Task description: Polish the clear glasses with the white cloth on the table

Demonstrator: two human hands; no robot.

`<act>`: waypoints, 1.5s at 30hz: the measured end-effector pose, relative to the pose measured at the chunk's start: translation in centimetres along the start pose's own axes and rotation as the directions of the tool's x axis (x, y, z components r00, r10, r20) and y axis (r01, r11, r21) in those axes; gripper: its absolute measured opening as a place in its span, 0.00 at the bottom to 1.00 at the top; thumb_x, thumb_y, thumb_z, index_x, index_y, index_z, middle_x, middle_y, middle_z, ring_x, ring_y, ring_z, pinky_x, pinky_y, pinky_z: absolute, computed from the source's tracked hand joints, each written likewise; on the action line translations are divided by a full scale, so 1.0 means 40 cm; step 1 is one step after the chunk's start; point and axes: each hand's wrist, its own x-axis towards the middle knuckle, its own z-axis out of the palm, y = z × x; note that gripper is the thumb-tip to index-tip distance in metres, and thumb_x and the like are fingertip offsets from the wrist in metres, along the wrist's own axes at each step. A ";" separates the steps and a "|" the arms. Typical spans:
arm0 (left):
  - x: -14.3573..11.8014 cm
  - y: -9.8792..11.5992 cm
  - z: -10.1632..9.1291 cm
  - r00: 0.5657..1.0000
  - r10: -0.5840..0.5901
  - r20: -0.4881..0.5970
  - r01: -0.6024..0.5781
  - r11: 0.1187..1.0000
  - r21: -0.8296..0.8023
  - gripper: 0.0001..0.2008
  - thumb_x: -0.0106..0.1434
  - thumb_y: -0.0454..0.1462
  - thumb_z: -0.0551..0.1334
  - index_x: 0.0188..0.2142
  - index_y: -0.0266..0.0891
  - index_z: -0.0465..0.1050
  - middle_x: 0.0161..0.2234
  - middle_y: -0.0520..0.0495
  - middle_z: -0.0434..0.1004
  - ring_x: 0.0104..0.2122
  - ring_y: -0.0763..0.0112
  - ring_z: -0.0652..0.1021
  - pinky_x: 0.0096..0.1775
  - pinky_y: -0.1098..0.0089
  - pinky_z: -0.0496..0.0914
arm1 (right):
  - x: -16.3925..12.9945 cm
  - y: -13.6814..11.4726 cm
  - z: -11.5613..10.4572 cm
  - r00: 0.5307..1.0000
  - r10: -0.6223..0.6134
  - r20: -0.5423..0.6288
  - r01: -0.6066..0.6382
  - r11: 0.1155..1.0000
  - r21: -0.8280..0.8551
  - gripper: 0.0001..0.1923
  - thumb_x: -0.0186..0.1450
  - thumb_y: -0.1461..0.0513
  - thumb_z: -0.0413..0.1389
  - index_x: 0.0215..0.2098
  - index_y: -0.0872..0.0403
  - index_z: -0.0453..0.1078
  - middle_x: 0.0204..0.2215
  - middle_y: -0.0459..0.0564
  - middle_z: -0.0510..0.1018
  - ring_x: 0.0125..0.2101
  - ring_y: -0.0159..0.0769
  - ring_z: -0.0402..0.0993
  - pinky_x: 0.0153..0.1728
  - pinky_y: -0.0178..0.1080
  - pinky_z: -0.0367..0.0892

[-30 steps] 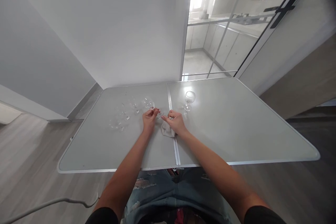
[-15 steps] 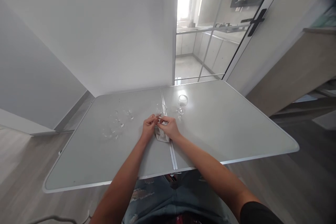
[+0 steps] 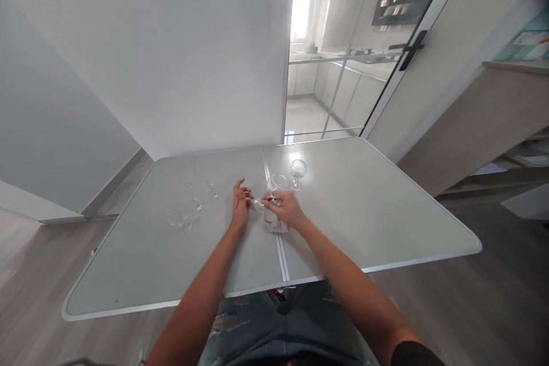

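Note:
A clear stemmed wine glass [image 3: 279,180] is tilted in my right hand [image 3: 286,207], its bowl pointing away from me and its foot toward my left hand. The fingers pinch it around the stem, with a pale cloth [image 3: 275,225] bunched under the same hand. Just left of the foot, my left hand [image 3: 241,203] is open with its fingers spread; whether a fingertip touches the foot I cannot tell. Behind the held glass, another wine glass [image 3: 298,170] stands upright on the table.
Several clear glasses [image 3: 198,206] are on the left half of the grey folding table [image 3: 377,211]; their outlines are faint. A metal seam [image 3: 281,257] crosses the table's middle. A white wall [image 3: 214,68] and a glazed door [image 3: 338,80] rise behind the far edge.
My left hand has let go of the glass and opened, shifting slightly left. My right hand has moved a little right with the glass and cloth, and the glass has turned so its foot shows.

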 end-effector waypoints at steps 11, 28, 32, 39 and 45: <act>0.001 -0.007 0.008 0.994 -0.041 0.100 0.036 0.998 0.055 0.27 0.66 0.60 0.53 0.39 0.42 0.78 0.33 0.47 0.70 0.30 0.71 0.70 0.32 0.70 0.63 | -0.091 0.148 -0.335 0.880 0.241 -0.408 -0.437 0.749 -0.499 0.12 0.62 0.54 0.57 0.32 0.49 0.82 0.35 0.53 0.85 0.38 0.46 0.82 0.43 0.40 0.70; 0.001 -0.006 0.006 0.990 -0.029 0.138 0.014 0.994 0.108 0.27 0.68 0.58 0.53 0.33 0.41 0.78 0.29 0.47 0.71 0.29 0.69 0.69 0.33 0.67 0.63 | 0.017 0.292 -0.330 0.877 0.317 -0.362 -0.471 0.717 -0.513 0.14 0.61 0.55 0.58 0.37 0.51 0.82 0.35 0.52 0.85 0.37 0.42 0.81 0.39 0.37 0.69; -0.001 -0.002 0.006 0.990 -0.033 0.137 0.017 0.993 0.116 0.26 0.67 0.58 0.53 0.33 0.41 0.78 0.30 0.47 0.71 0.29 0.69 0.69 0.33 0.68 0.63 | 0.020 0.283 -0.328 0.874 0.336 -0.351 -0.479 0.721 -0.501 0.14 0.61 0.55 0.57 0.37 0.51 0.82 0.35 0.50 0.85 0.38 0.41 0.80 0.38 0.37 0.68; 0.000 -0.005 0.003 0.984 -0.034 0.172 -0.006 0.974 0.224 0.28 0.71 0.57 0.47 0.35 0.40 0.76 0.32 0.47 0.70 0.31 0.70 0.69 0.34 0.68 0.64 | 0.025 0.255 -0.343 0.889 0.387 -0.244 -0.457 0.724 -0.516 0.13 0.58 0.58 0.59 0.40 0.50 0.81 0.38 0.47 0.84 0.40 0.39 0.79 0.40 0.35 0.67; 0.001 -0.009 0.001 0.984 -0.029 0.178 -0.015 0.970 0.242 0.28 0.71 0.56 0.46 0.35 0.41 0.75 0.31 0.47 0.69 0.31 0.70 0.69 0.34 0.68 0.64 | -0.003 0.241 -0.359 0.829 0.444 -0.341 -0.559 0.619 -0.551 0.15 0.59 0.56 0.58 0.41 0.53 0.79 0.36 0.52 0.83 0.37 0.41 0.78 0.37 0.37 0.66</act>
